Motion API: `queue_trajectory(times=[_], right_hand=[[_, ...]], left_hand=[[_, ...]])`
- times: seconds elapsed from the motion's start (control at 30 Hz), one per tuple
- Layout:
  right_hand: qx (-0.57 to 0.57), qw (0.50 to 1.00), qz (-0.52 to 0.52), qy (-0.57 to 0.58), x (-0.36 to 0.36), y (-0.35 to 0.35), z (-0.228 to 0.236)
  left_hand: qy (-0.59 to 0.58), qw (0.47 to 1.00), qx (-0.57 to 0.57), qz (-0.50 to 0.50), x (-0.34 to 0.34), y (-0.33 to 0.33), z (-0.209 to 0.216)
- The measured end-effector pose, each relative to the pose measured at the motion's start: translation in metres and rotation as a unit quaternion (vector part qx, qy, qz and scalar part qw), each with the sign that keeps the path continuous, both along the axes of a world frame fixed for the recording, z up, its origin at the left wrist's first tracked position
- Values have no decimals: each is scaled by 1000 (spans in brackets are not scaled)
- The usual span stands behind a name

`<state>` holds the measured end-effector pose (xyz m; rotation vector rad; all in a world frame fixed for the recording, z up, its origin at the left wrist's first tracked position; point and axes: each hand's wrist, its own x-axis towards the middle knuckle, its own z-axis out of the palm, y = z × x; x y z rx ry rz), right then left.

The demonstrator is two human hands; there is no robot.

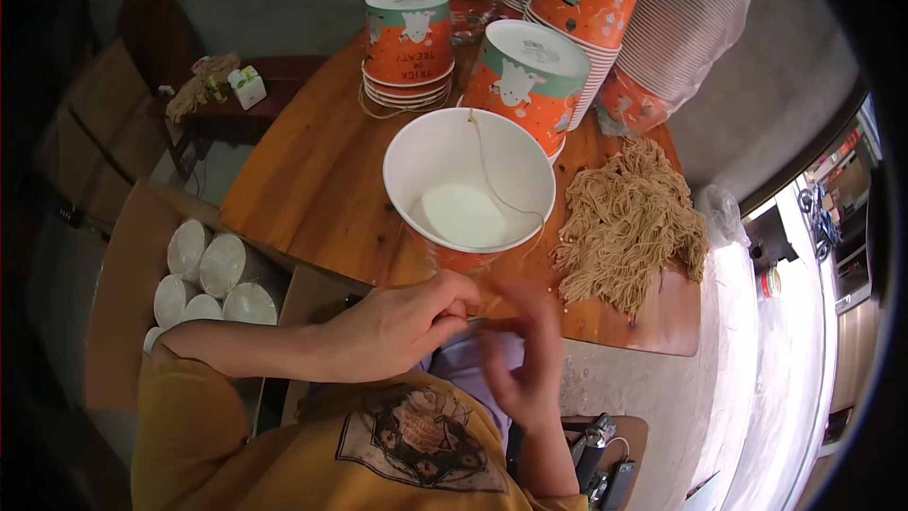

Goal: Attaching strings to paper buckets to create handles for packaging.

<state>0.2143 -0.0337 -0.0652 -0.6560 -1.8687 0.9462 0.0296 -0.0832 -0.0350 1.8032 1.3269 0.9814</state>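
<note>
Just in front of me a paper bucket (pixel 468 213), white inside and orange outside, stands tilted with its mouth toward me. A thin tan cord (pixel 484 156) crosses its inside, from the far rim to the near right rim. My left hand (pixel 402 326) is closed in a pinch below the bucket's near side; what its fingertips hold, if anything, is hidden. Close by on the right, my right hand (pixel 525 350) is raised, its fingers smeared by motion. A heap of tan cords (pixel 629 227) lies to the bucket's right.
On the wooden table (pixel 312 180), upside-down orange buckets stand in stacks (pixel 409 33) behind the tilted one. Plastic wraps the tall bucket stack (pixel 676 24) at back right. A cardboard box (pixel 123 293) with several white-ended buckets is at left. Cords (pixel 203 85) lie on a bench.
</note>
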Motion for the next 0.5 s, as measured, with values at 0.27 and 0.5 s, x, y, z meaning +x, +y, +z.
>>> queue_trajectory(times=[0.27, 0.5], right_hand=[[62, 995, -4, -72, -9, -7, -5], [131, 989, -24, -59, -15, -5, -5]], left_hand=[[13, 999, -46, -18, -9, 3, 18], [16, 992, -114, -52, -18, 7, 24]])
